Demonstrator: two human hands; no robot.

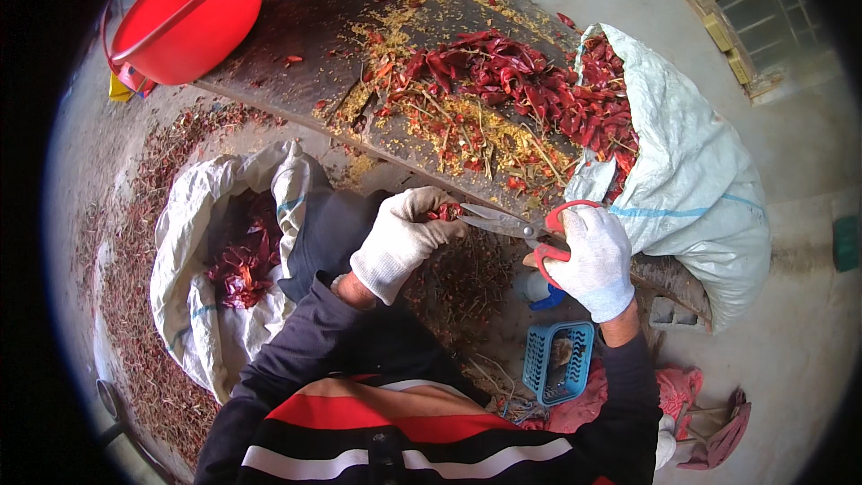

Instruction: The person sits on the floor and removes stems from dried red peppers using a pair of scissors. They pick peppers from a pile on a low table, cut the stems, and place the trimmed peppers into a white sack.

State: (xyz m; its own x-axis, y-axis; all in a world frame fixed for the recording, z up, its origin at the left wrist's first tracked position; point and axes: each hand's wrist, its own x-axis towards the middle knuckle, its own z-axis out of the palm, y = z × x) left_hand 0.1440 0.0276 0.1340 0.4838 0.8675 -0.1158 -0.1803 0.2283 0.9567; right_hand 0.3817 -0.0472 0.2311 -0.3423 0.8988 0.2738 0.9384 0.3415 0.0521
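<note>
My left hand, in a white knitted glove, pinches a dried red chili near the middle of the view. My gloved right hand grips scissors by their red handles, with the blade tips beside that chili. Just beyond my hands, a heap of dried chilies lies on the dark table among yellow seeds and stems, spilling from a white woven sack on the right. An open sack at the lower left holds more chilies.
A red plastic basin sits at the table's far left. Stems and chili bits cover the floor at left. Below the table are a blue basket, a concrete block and pink cloth. A window shows at upper right.
</note>
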